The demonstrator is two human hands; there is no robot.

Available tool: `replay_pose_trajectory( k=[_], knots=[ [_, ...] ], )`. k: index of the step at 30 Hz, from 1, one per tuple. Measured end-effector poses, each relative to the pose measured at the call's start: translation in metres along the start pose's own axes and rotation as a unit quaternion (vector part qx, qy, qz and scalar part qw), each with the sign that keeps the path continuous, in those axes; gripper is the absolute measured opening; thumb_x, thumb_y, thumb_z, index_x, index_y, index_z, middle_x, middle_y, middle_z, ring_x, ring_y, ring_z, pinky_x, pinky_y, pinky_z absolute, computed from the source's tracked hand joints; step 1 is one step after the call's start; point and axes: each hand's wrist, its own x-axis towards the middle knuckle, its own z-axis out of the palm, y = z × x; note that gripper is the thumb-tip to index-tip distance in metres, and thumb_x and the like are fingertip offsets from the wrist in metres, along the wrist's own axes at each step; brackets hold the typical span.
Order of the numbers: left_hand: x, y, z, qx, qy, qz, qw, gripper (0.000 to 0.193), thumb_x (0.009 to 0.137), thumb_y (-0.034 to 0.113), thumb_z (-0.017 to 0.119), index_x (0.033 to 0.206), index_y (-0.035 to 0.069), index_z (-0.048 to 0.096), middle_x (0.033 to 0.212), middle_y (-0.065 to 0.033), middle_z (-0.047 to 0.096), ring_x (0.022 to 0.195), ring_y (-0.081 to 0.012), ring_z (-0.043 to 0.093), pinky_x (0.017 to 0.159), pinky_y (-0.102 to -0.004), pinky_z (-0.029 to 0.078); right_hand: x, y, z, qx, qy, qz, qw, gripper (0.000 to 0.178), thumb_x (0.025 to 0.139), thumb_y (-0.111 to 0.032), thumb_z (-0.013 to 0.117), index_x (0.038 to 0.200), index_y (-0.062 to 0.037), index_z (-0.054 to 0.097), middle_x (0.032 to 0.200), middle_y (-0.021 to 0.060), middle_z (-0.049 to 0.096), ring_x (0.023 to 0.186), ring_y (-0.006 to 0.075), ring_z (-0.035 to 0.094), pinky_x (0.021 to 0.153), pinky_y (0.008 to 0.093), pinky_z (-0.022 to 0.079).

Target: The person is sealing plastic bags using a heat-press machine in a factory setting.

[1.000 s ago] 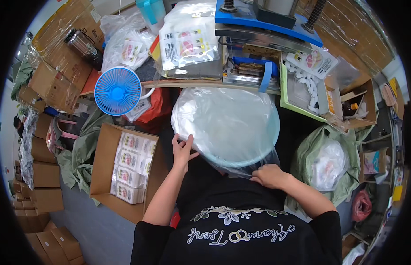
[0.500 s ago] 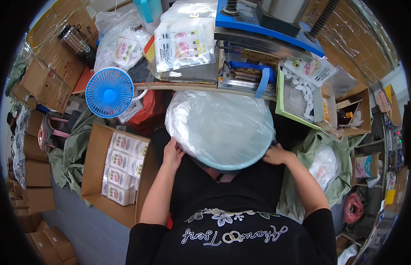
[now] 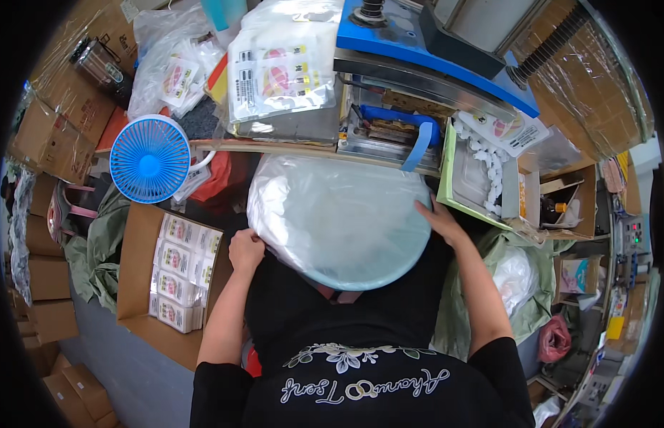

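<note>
A round pale-blue basin [image 3: 374, 278], covered by a clear plastic bag [image 3: 275, 192], sits over my lap, its far side close to the bench edge. My left hand [image 3: 245, 250] is closed at the near-left rim, pinching the bag's edge. On the right side, my right hand [image 3: 444, 222] grips the rim, its thumb over the top and its fingers on the outer side, partly hidden. The plastic lies across the basin's top and is wrinkled on the left; what is under it looks whitish and cannot be made out.
An open carton [image 3: 143, 271] of printed packets stands at left, below a blue fan [image 3: 150, 158]. Ahead, the bench holds flat printed pouches [image 3: 278, 78] and a blue-framed press [image 3: 446, 57]. At right are a green-edged box [image 3: 457, 171] and a green sack [image 3: 460, 314].
My right hand has slid up along the rim to the basin's right side. My left hand has curled tighter at the left edge. The whole view has shifted a little.
</note>
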Motion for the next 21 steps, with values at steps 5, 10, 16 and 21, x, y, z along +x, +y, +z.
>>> replay_pose_trajectory(
  k=[5, 10, 16, 21],
  knots=[
    [0.043, 0.01, 0.002, -0.072, -0.016, -0.051, 0.996, 0.014, 0.073, 0.004, 0.056, 0.07, -0.001, 0.068, 0.06, -0.0142, 0.067, 0.052, -0.0213, 0.067, 0.062, -0.0334, 0.056, 0.038, 0.016, 0.016, -0.002, 0.075, 0.0, 0.997, 0.095, 0.079, -0.035, 0.072, 0.149, 0.0007, 0.018, 0.137, 0.0217, 0.045, 0.124, 0.0308, 0.048, 0.103, 0.0336, 0.038],
    [0.084, -0.012, 0.011, -0.307, 0.008, -0.157, 0.939, 0.019, 0.081, 0.006, 0.053, 0.089, -0.002, 0.069, 0.083, -0.0113, 0.068, 0.066, -0.0172, 0.067, 0.056, -0.0296, 0.055, 0.043, 0.054, 0.018, 0.015, 0.065, -0.019, 0.998, 0.089, 0.069, -0.012, 0.065, 0.146, 0.0051, 0.024, 0.136, 0.0237, 0.046, 0.123, 0.0307, 0.048, 0.102, 0.0336, 0.039],
    [0.042, 0.049, -0.009, -0.463, -0.059, -0.128, 0.875, 0.083, 0.09, 0.053, 0.057, 0.145, -0.001, 0.027, 0.139, -0.0188, 0.045, 0.124, -0.0278, 0.049, 0.101, -0.0399, 0.041, 0.027, 0.06, 0.028, -0.132, 0.189, -0.081, 0.97, 0.076, 0.076, -0.018, 0.062, 0.14, 0.01, 0.031, 0.129, 0.0318, 0.049, 0.118, 0.0437, 0.051, 0.101, 0.0381, 0.041],
    [0.024, 0.069, 0.014, -0.153, -0.044, 0.005, 0.987, 0.113, 0.061, 0.035, 0.085, 0.147, -0.001, 0.022, 0.138, -0.0221, 0.047, 0.127, -0.0298, 0.048, 0.104, -0.0358, 0.038, 0.008, 0.018, 0.019, -0.349, 0.276, -0.172, 0.879, 0.056, 0.083, -0.03, 0.068, 0.127, -0.0013, 0.051, 0.111, 0.0265, 0.06, 0.101, 0.0427, 0.059, 0.085, 0.0456, 0.05]
  ],
)
